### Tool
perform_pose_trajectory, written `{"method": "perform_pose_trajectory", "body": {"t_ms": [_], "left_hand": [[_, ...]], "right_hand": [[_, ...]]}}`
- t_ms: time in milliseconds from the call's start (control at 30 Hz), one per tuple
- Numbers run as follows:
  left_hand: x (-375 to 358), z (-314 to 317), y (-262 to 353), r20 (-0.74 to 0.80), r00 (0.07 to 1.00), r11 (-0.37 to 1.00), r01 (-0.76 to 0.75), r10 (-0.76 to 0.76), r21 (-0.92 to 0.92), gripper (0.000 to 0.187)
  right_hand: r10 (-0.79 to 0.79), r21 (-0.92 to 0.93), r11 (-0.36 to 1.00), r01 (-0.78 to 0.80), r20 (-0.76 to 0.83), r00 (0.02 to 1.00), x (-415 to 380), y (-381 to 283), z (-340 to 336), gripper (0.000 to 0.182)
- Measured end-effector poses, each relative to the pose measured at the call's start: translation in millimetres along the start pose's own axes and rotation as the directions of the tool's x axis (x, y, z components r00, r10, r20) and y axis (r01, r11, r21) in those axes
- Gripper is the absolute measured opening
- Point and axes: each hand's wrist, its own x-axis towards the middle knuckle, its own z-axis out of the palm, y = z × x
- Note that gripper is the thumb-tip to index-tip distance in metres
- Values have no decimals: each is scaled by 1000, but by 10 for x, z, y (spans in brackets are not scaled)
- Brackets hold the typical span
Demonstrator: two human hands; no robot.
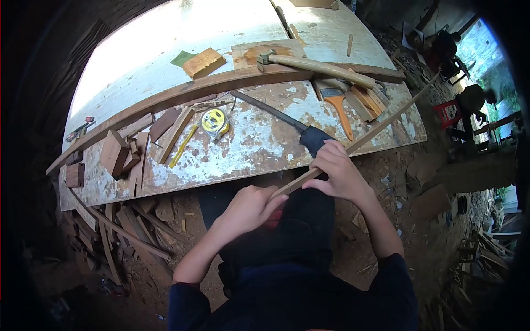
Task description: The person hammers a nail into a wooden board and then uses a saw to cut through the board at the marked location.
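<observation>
A long thin wooden strip (381,127) slants up to the right from my lap, past the front edge of the workbench. Near its lower end my left hand (248,207) is closed around it, thumb lying along the wood. My right hand (335,171) grips the strip further up, fingers over the top and thumb below. Just beyond the right fingers lies a long, narrow dark tool with a black handle (314,138), its handle at the bench edge. A paintbrush (338,107) with an orange handle rests further right.
On the workbench (243,157) a long wooden beam (187,91) runs across, with a hammer (314,67) over it. A yellow tape measure (215,122) and wood blocks (115,153) sit at the left. Offcuts (132,231) litter the floor; a red stool (448,113) stands right.
</observation>
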Motion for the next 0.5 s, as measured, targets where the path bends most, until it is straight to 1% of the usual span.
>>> {"method": "perform_pose_trajectory", "body": {"t_ms": [100,300,400,500], "left_hand": [[-35,73,67,-107,994,999,-5,0,-39,26],[-40,177,2,-176,983,999,-48,46,-11,25],[-23,246,-63,-227,968,994,-102,111,51,36],[-13,237,-40,-266,957,993,-110,117,42,36]], "right_hand": [[23,-13,1000,-23,-8,1000,-1,-17,-8,44],[21,-4,1000,-22,-27,999,-15,9,22,42],[29,18,999,-28,-57,998,-8,8,56,43],[66,5,998,-66,-105,992,1,-34,88,45]]}}
